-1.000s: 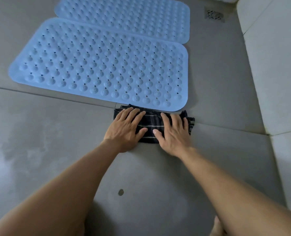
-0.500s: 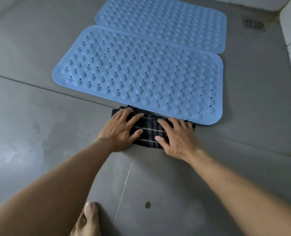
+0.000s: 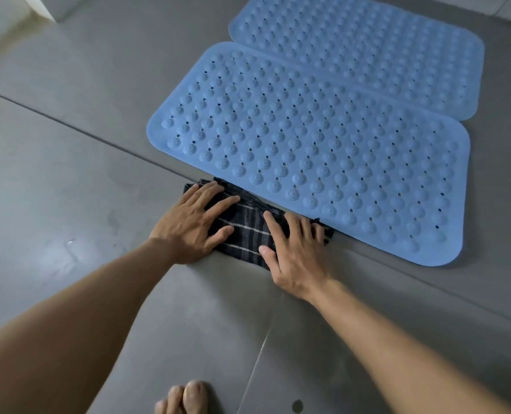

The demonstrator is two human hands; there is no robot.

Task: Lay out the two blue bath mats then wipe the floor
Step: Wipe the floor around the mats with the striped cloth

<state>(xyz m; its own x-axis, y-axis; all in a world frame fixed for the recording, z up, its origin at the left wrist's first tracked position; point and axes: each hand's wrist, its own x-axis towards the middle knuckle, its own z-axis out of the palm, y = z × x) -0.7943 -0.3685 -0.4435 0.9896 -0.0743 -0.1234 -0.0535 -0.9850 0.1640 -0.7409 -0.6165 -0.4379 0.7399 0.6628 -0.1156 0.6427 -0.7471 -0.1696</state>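
Near blue rectangular bath mat (image 3: 308, 138): rubbery plastic, matt, covered w/ raised nubs & small holes. Far blue rectangular bath mat (image 3: 368, 49): same material & finish. Dark plaid woven cloth (image 3: 245, 231): soft, matt. Grey tiled floor (image 3: 69, 174): smooth, slight sheen, pale glossy patches.

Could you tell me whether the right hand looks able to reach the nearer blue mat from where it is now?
Probably yes. The right hand lies flat on the dark striped cloth, its fingertips almost at the front edge of the nearer blue mat, and nothing stands between them.
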